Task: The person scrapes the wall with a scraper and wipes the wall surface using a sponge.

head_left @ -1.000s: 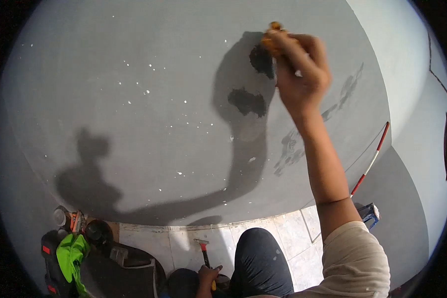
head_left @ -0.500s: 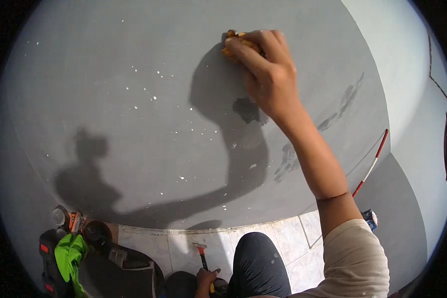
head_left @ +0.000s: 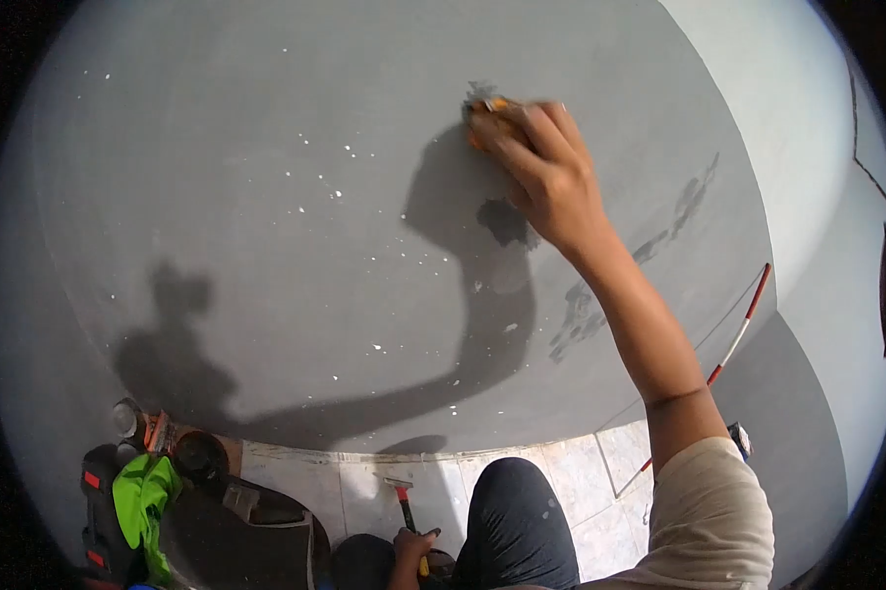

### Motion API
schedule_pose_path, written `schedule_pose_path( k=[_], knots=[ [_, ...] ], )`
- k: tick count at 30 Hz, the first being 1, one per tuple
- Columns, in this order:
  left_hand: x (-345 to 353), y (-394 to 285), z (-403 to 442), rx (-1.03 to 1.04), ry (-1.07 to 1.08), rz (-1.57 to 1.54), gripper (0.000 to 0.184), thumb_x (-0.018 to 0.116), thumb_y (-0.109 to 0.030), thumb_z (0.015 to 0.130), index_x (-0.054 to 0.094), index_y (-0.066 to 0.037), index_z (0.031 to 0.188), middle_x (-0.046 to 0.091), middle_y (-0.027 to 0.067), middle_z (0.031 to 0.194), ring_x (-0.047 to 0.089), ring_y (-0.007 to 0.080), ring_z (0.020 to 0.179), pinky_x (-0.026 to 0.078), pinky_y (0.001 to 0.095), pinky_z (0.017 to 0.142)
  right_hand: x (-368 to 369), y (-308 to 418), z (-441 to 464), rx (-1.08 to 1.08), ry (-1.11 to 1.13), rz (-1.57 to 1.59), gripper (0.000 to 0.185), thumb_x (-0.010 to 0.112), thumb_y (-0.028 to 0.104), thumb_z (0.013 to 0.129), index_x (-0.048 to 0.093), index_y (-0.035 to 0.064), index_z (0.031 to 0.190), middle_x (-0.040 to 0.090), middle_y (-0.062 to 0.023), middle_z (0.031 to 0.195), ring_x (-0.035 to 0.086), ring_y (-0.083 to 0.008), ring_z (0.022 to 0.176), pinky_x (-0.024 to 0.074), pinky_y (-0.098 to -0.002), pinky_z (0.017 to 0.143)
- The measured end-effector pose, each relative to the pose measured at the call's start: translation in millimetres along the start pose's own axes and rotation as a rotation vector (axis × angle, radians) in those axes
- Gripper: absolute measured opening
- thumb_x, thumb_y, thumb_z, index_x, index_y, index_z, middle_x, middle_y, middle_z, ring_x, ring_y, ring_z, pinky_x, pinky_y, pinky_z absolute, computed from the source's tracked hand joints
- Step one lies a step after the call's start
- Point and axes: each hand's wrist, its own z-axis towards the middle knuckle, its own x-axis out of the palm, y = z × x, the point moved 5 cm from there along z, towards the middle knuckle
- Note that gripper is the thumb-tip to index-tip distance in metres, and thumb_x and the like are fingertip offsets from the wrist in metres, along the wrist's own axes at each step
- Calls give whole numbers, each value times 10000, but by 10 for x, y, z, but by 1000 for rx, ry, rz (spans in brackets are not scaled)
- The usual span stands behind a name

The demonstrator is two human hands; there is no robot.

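Observation:
My right hand (head_left: 536,162), raised against the grey wall (head_left: 236,236), has its fingers wrapped round a crumpled orange-yellow sponge or cloth (head_left: 492,106). Part of it is hidden by the fingers. Dark damp-looking patches show on the wall, one just above the fingertips and another dark patch (head_left: 504,222) below the hand. Low in the view, my left hand (head_left: 415,543) is closed round the handle of a scraper (head_left: 404,497) with a red and black shaft; its flat blade points toward the wall's base. White specks dot the wall.
At the lower left lie a bright green cloth (head_left: 143,503), a black bag (head_left: 222,531) and jars. A red-and-white pole (head_left: 738,334) leans at the right, near a blue container (head_left: 741,440). Pale floor tiles (head_left: 305,477) meet the wall's base. Darker smears (head_left: 674,216) mark the wall's right part.
My right hand moved left across the wall, then slightly down and right, with the orange-yellow thing still in it. The upper dark patch is now mostly covered. My left hand has barely moved.

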Motion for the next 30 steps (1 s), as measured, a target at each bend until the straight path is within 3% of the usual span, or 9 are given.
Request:
schedule_pose_path(
  k=[3,8,11,16,18,20,24,26,30],
  knots=[
    [26,21,-22,-20,6,-11,866,923,-595,672,670,81,1150,734,269,1169,718,400,1120,584,457,933,12,-37,180,-30,-49,27,328,736,-21,789,761,32,1112,682,-69,1068,631,-245,967,542,-360,810],
    [-142,-31,-111,67,-59,-36,881,924,-589,670,666,97,1159,730,276,1180,716,401,1131,581,459,940,-100,-28,-5,75,164,141,317,718,-33,806,752,44,1113,706,-70,1117,627,-254,955,552,-380,814],
    [-14,-12,-70,59,55,-125,876,925,-573,668,666,105,1159,732,279,1173,715,402,1131,579,456,945,-191,-134,347,73,75,65,276,697,-30,821,741,33,1086,703,-72,1121,625,-266,964,552,-385,834],
    [-201,-79,-272,-49,-25,-58,873,926,-576,660,672,108,1141,738,281,1156,721,398,1117,581,448,946,-114,-14,51,-10,142,17,209,672,-21,860,724,12,1060,683,-79,1088,613,-265,958,544,-377,840],
    [-188,-38,-215,3,-18,-64,876,926,-578,661,671,110,1138,738,282,1158,722,396,1118,582,444,943,-142,53,-136,18,267,32,398,729,-94,779,719,45,1151,694,-73,1116,625,-279,978,545,-377,822],
    [-161,-57,-167,55,-5,-61,878,925,-581,661,671,113,1136,737,283,1159,722,394,1118,584,440,940,-153,-31,-117,34,285,51,391,743,-75,791,714,43,1163,689,-70,1136,622,-265,986,546,-372,815],
    [-207,-134,-355,-45,20,-62,876,928,-566,658,667,126,1126,733,302,1146,721,403,1116,578,445,944,-93,-102,143,-32,141,16,354,756,-38,819,722,53,1159,691,-69,1155,623,-252,987,544,-361,808],
    [-165,8,-149,-62,43,-101,878,930,-564,656,665,129,1127,731,310,1141,723,405,1110,576,446,943,-89,-47,-66,-48,190,7,342,670,-43,801,705,34,1132,665,-76,1088,606,-270,984,521,-369,841],
    [7,140,175,20,-21,-205,862,934,-555,656,674,135,1103,733,315,1123,732,401,1082,584,448,906,-302,-156,-350,-13,308,53,367,681,-55,805,695,26,1163,666,-85,1076,612,-277,977,519,-375,846]
  ],
)
